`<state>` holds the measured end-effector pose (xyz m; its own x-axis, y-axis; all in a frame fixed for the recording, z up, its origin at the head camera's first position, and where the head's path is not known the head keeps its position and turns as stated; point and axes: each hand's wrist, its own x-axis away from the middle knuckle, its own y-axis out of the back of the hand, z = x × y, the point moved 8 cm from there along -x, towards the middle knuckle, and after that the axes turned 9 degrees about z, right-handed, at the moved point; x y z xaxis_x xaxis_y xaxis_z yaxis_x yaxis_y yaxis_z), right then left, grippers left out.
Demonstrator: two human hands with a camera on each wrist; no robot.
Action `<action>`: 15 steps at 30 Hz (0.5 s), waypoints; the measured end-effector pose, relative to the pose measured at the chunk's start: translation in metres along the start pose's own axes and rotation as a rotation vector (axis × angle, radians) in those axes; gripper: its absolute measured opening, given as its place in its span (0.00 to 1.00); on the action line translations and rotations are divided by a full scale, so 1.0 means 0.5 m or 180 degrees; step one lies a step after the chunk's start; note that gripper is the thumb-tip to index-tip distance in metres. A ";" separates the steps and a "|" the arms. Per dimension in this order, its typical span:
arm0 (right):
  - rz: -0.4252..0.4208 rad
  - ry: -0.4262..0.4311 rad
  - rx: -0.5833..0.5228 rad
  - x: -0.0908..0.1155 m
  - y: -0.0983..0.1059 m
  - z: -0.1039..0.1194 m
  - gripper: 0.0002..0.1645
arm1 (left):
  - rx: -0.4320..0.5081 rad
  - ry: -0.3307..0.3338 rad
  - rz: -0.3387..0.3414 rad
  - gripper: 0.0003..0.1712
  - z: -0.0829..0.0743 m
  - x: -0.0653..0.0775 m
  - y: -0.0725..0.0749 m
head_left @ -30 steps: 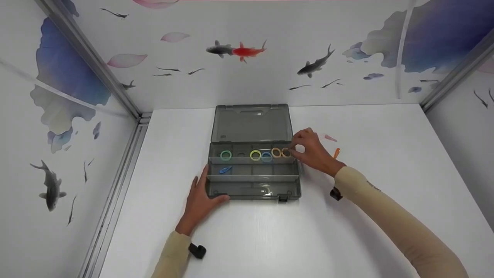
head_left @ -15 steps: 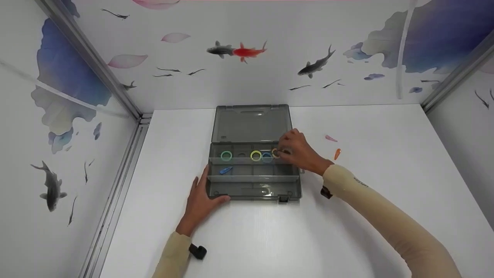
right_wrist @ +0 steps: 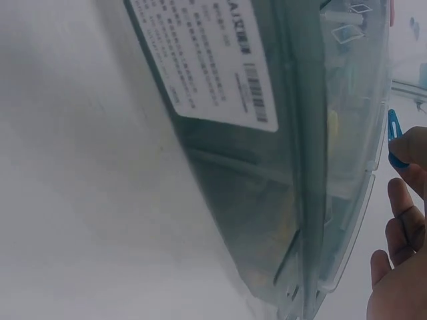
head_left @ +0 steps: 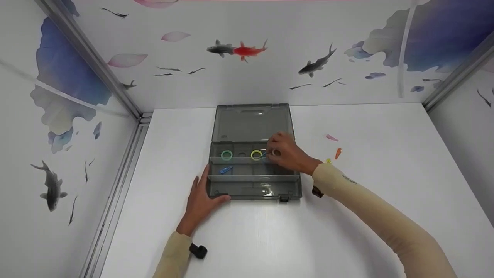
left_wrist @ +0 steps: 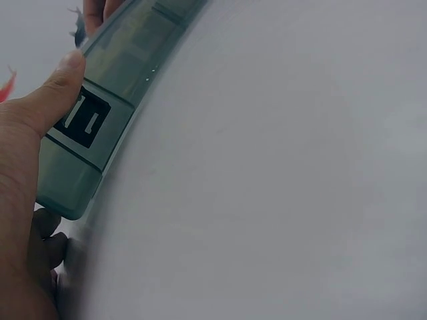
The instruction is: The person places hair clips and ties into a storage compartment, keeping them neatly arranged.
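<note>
A grey see-through compartment box (head_left: 254, 189) lies with its lid (head_left: 252, 121) raised at the back. My left hand (head_left: 200, 204) holds its front left corner, thumb along the front and fingers down the left side. Over the right part of the back row, my right hand (head_left: 289, 152) pinches a blue snap hair clip (right_wrist: 395, 137) between thumb and forefinger. A green ring (head_left: 222, 155) and a yellow ring (head_left: 252, 155) sit in that row. Another blue hair clip (head_left: 226, 170) lies in the middle row. My right hand hides the orange rings.
Right of the box, a pink clip (head_left: 332, 137), an orange clip (head_left: 338, 153) and a small yellow piece (head_left: 328, 160) lie on the white table (head_left: 378, 154). A patterned wall (head_left: 278, 23) stands behind the box.
My right hand has moved left along the back row, from the box's right edge toward the yellow ring. The small yellow piece has come into sight beside the sleeve. My left hand stays put.
</note>
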<state>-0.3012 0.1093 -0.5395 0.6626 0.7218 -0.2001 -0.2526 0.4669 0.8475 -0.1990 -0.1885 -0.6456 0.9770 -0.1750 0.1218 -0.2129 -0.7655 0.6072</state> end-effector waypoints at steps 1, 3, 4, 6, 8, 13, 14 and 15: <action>0.0017 0.0016 0.0000 -0.004 -0.003 0.003 0.03 | 0.0001 0.0003 0.0006 0.76 0.001 0.001 0.000; 0.0049 0.0042 -0.0039 -0.011 -0.008 0.010 0.04 | 0.0014 -0.0006 0.0009 0.75 0.001 0.002 0.001; 0.0055 0.0065 -0.0055 -0.015 -0.011 0.013 0.03 | 0.0014 -0.0010 0.0013 0.75 0.002 0.002 0.000; 0.0056 0.0108 -0.0073 -0.021 -0.016 0.019 0.03 | 0.0035 -0.0023 0.0018 0.75 0.002 0.002 0.001; 0.0075 0.0123 -0.0075 -0.026 -0.023 0.023 0.03 | 0.0061 -0.0015 0.0028 0.75 0.002 0.002 0.000; 0.0221 0.0031 -0.0069 -0.037 -0.038 0.032 0.02 | 0.0079 -0.0004 0.0050 0.75 0.004 0.001 -0.002; 0.0262 0.0016 -0.0070 -0.040 -0.041 0.034 0.02 | 0.0081 -0.0005 0.0053 0.75 0.004 0.001 -0.003; 0.0296 0.0012 -0.0053 -0.042 -0.044 0.037 0.03 | 0.0085 -0.0005 0.0058 0.75 0.004 0.001 -0.003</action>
<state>-0.2967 0.0743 -0.5448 0.6331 0.7642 -0.1228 -0.3247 0.4062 0.8542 -0.1981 -0.1888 -0.6479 0.9730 -0.1899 0.1315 -0.2308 -0.7784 0.5837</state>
